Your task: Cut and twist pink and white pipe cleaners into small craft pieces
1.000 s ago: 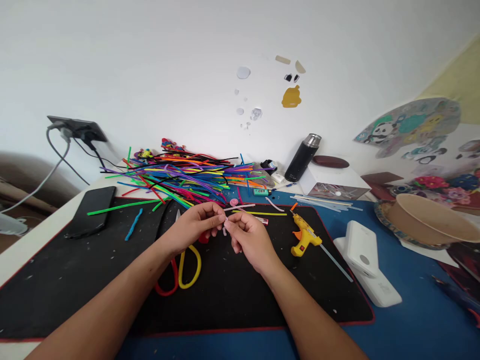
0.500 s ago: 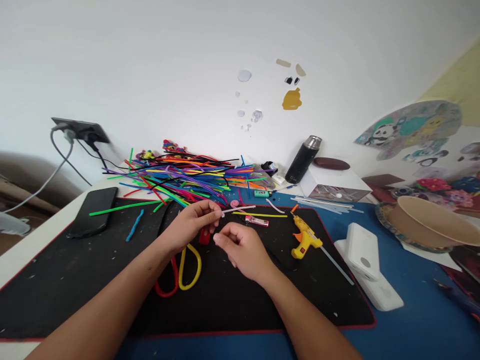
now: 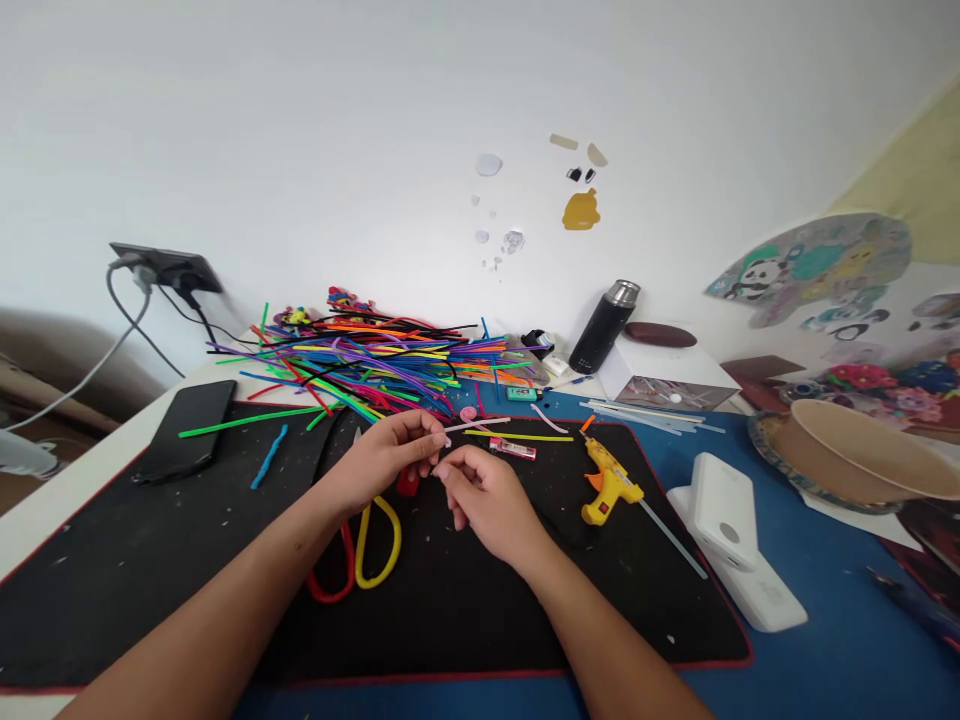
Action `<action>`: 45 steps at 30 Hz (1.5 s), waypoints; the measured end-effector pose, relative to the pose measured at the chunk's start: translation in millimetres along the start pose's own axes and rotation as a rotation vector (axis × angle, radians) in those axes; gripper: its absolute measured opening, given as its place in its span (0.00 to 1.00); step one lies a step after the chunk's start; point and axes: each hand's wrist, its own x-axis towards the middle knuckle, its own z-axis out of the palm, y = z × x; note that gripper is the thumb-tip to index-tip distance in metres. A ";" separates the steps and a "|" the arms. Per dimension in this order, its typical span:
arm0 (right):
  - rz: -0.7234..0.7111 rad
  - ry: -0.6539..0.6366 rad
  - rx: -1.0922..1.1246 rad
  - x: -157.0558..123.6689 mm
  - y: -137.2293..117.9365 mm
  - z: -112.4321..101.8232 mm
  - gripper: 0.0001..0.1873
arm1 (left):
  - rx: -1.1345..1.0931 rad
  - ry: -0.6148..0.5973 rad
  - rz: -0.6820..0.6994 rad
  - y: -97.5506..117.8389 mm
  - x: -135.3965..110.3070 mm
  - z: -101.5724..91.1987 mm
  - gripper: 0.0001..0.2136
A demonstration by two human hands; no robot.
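Observation:
My left hand [image 3: 394, 455] is closed in a pinch on a small pale pink pipe cleaner piece [image 3: 448, 441], mostly hidden by the fingertips. My right hand [image 3: 487, 495] is pinched too, thumb against forefinger, just right of the left fingertips; anything it holds is hidden. A pale pink pipe cleaner strip [image 3: 484, 424] runs rightward beyond the left fingertips; whether it joins the held piece I cannot tell. Below the left hand show the scissors' red and yellow handles [image 3: 379, 575]. A red object [image 3: 408, 483] is partly covered by the left hand.
A heap of coloured pipe cleaners [image 3: 390, 355] lies by the wall. A pink lighter [image 3: 513, 448], a yellow pipe cleaner [image 3: 551, 438] and a yellow glue gun [image 3: 611, 484] rest on the black mat [image 3: 465, 610]. A phone [image 3: 187, 425] is left, white power banks [image 3: 724, 510] right.
My right hand has come slightly closer to the left fingertips. The left hand keeps its pinch. The whole view has shifted a little.

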 end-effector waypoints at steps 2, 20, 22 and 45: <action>-0.016 0.039 0.045 1.3 0.1 -1.8 0.13 | 0.006 -0.012 0.001 0.7 -0.3 0.4 0.18; -0.151 0.189 -0.207 -1.4 1.6 -5.2 0.11 | 0.047 -0.056 -0.014 -0.4 0.0 -0.2 0.19; -0.148 0.181 -0.225 -1.8 1.3 -5.3 0.11 | 0.053 -0.055 -0.012 -0.7 -0.1 0.2 0.18; -0.026 0.056 -0.138 2.0 2.0 -9.5 0.09 | 0.348 -0.030 0.071 -1.4 -4.0 -1.8 0.16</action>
